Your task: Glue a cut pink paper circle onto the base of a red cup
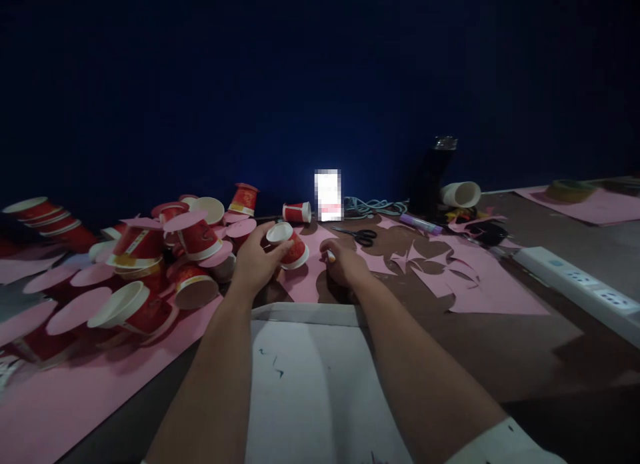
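Note:
My left hand point(257, 261) is wrapped round a red paper cup with a white inside point(289, 245), held tilted just above a sheet of pink paper point(305, 281). My right hand point(345, 265) rests as a closed fist on the same pink sheet, gripping a small pen or marker whose tip point(331, 255) pokes out toward the cup. Both forearms reach forward over a white cloth point(310, 377) lying at the table's near edge.
A heap of red paper cups point(165, 264) and pink paper discs point(77, 311) fills the left. Scissors point(361, 235), pink offcuts point(465, 277), a purple marker point(420, 223), a dark bottle point(433, 174), a lit phone point(329, 195) and a white power strip point(580, 284) lie right.

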`<state>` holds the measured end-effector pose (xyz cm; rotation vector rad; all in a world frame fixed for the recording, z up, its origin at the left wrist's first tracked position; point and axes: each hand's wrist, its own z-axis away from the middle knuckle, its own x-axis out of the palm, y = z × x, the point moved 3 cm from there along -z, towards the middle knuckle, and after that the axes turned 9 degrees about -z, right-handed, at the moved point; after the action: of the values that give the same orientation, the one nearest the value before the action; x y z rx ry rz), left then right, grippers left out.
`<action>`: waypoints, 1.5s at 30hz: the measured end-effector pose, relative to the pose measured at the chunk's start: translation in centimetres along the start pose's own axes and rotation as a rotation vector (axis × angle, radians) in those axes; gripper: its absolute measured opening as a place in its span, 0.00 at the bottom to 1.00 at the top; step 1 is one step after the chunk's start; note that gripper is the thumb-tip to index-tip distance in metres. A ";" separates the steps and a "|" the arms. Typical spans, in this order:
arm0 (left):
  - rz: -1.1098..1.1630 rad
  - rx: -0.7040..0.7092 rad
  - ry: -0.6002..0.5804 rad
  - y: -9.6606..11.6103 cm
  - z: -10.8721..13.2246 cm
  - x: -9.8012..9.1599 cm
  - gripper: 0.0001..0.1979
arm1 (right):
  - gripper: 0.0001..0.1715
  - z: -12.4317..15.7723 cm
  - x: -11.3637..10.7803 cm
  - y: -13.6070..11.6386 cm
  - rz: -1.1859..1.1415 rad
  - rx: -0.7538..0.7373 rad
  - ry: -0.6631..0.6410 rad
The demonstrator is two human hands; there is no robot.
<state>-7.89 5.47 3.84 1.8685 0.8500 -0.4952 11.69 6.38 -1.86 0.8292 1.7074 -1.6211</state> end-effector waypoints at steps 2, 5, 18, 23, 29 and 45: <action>-0.022 -0.014 -0.023 -0.1 0.1 -0.1 0.29 | 0.18 0.1 0.0 0.0 0.029 0.009 -0.003; -0.056 0.011 -0.101 0.0 0.2 0.5 0.30 | 0.19 0.1 -0.1 0.0 0.056 -0.001 0.032; -0.154 0.195 -0.112 0.0 0.5 2.1 0.24 | 0.22 0.9 -1.0 -0.5 0.175 0.079 0.099; -0.306 -0.001 0.205 -1.9 -0.5 -0.8 0.23 | 0.23 1.0 -1.0 -0.5 0.186 0.085 0.099; -0.170 0.075 0.029 -0.5 -0.1 0.8 0.28 | 0.21 0.7 -0.7 -0.2 0.192 0.084 0.135; -0.109 0.240 -0.093 0.4 0.4 3.5 0.23 | 0.20 1.0 -0.8 -0.4 0.196 0.090 0.082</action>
<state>-5.21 6.22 1.60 2.0058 0.8632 -0.7753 11.85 5.39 -1.01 1.0849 1.5625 -1.5580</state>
